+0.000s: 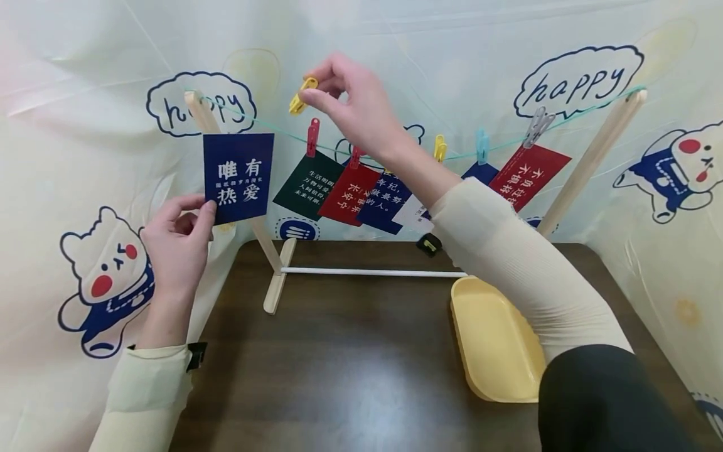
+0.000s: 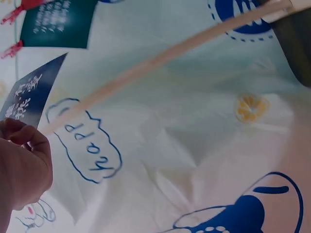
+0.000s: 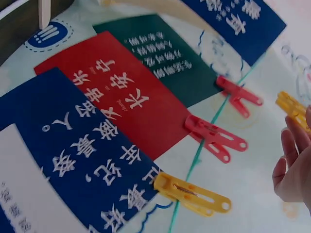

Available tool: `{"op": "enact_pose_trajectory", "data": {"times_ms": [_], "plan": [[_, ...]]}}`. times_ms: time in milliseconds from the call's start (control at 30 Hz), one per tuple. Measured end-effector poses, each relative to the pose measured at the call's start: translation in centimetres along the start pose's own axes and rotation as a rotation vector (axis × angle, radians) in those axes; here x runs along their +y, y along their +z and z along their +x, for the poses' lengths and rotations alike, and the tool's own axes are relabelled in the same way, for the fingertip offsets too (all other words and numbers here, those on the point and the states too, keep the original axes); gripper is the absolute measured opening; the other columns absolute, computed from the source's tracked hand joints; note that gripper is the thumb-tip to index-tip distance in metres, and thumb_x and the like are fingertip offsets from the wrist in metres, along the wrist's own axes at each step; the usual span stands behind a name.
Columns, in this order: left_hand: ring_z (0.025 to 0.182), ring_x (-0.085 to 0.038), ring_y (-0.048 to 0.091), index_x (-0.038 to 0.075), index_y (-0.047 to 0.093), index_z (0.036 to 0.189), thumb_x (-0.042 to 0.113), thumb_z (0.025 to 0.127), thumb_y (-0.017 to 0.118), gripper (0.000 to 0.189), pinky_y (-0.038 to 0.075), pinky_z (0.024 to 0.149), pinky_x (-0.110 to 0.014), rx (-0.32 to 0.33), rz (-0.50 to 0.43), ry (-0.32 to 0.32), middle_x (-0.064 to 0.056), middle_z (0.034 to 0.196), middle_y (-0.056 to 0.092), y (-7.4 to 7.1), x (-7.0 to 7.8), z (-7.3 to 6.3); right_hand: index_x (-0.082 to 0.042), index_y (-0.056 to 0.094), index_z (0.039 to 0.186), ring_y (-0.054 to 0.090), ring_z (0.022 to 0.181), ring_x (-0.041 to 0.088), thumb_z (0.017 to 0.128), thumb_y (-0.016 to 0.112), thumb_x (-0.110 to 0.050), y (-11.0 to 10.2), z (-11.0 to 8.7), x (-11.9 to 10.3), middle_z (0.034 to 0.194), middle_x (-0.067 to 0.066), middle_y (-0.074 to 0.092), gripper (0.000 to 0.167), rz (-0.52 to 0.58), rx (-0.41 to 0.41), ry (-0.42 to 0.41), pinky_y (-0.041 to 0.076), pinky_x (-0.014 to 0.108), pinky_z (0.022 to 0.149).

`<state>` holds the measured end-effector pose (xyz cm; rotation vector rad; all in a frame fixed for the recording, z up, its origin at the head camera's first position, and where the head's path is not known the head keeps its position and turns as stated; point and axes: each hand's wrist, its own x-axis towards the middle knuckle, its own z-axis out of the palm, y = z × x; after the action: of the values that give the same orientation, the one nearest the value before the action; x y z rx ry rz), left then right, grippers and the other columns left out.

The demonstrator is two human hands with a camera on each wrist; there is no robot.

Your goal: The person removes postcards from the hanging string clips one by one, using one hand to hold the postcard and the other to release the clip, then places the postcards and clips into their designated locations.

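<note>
My left hand point(image 1: 179, 235) pinches a dark blue card point(image 1: 238, 177) with white characters by its lower left corner, close to the left wooden post. My right hand point(image 1: 356, 103) holds a yellow clothespin point(image 1: 303, 95) between thumb and fingers, above the green string point(image 1: 282, 130). Along that string hang a green card point(image 1: 307, 185), a red card point(image 1: 350, 196) and several more, each near a coloured clothespin. In the right wrist view, a red clothespin point(image 3: 238, 94) grips the string beside the green card. My right forearm hides part of the row in the head view.
The string runs between two wooden posts point(image 1: 593, 160) joined low down by a white rod point(image 1: 373, 272). A yellow tray point(image 1: 497, 339) stands on the dark table point(image 1: 339, 364), partly under my right arm. Printed cloth point(image 1: 480, 37) hangs behind.
</note>
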<state>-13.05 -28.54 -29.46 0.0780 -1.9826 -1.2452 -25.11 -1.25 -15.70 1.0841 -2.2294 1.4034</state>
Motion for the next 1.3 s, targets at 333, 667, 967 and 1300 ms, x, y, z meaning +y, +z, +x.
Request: {"op": "enact_pose_trajectory", "data": {"times_ms": [333,667,967,1300], "plan": [[0.052,-0.009,0.054,-0.002,0.073,0.105,0.014,0.099,0.071,0.017,0.044,0.051,-0.017,-0.089,-0.125,-0.030,0.003,0.073,0.062,1.2,1.7,-2.6,-0.006,0.063,0.127,0.059,0.092,0.011,0.102,0.070,-0.024,-2.1,-5.3,-0.8,0.116,-0.001,0.076,0.032,-0.091,-0.028,-0.011,0.045,0.024,0.084],[0.047,-0.010,0.056,-0.007,0.069,0.104,-0.001,0.097,0.070,0.010,0.040,0.043,-0.017,-0.176,-0.326,-0.086,-0.003,0.083,0.067,2.9,1.9,-5.4,-0.008,0.066,0.126,0.062,0.098,0.011,0.098,0.075,-0.022,-3.5,-10.6,0.3,0.115,0.001,0.071,0.032,-0.123,-0.077,0.048,0.055,0.028,0.079],[0.050,-0.014,0.062,-0.004,0.065,0.107,0.006,0.101,0.067,0.011,0.052,0.047,-0.024,-0.396,-0.214,-0.119,-0.014,0.070,0.066,4.9,0.6,-8.8,-0.010,0.069,0.124,0.063,0.103,0.013,0.094,0.080,-0.023,-4.9,-15.5,2.8,0.114,0.001,0.073,0.034,-0.165,-0.073,0.116,0.051,0.036,0.086],[0.054,-0.028,0.065,0.000,0.063,0.106,0.005,0.101,0.067,0.008,0.056,0.050,-0.030,-0.651,-0.221,-0.260,-0.018,0.084,0.067,7.8,-1.6,-13.5,-0.012,0.067,0.127,0.066,0.110,0.020,0.096,0.078,-0.023,-6.4,-21.8,6.7,0.117,0.002,0.075,0.034,-0.185,-0.084,0.299,0.051,0.046,0.092]]}}
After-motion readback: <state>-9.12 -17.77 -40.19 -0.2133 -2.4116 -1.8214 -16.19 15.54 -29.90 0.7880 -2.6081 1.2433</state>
